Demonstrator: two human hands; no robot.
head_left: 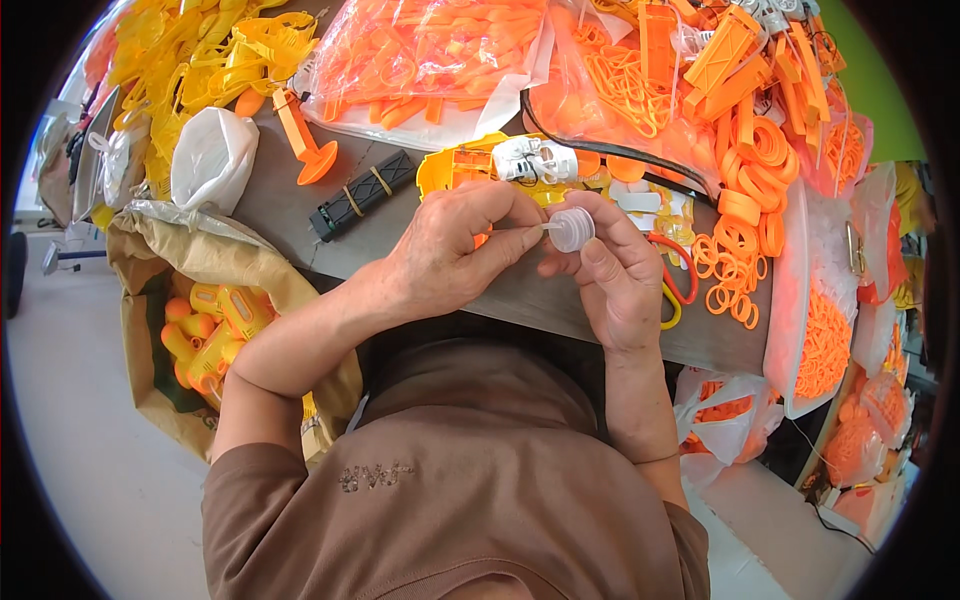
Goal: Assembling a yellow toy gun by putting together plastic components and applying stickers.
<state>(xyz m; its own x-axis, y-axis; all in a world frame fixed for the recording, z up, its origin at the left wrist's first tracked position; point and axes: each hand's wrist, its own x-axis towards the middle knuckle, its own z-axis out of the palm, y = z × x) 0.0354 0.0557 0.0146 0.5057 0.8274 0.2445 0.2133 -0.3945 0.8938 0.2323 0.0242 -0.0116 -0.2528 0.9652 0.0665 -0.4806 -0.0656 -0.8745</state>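
In front of my chest, over the table's near edge, my right hand [618, 275] grips a clear, ribbed round plastic piece [572, 230] between thumb and fingers. My left hand [462, 248] pinches a thin whitish stem [546, 228] at the left side of that piece. Whether the stem is part of the ribbed piece or separate, I cannot tell. Just beyond my fingers lies a yellow plastic housing [455, 172] with a white mechanism [535, 160] beside it. Scissors [676, 285] with red and yellow handles are near my right hand, partly hidden.
A black bar [362, 196] with rubber bands round it and an orange T-shaped part [303, 140] lie left. Orange rings [735, 265] are heaped right, beside a white tub [800, 370]. Bags of orange parts [430, 55] stand behind; a brown sack [285, 275] holds yellow pieces.
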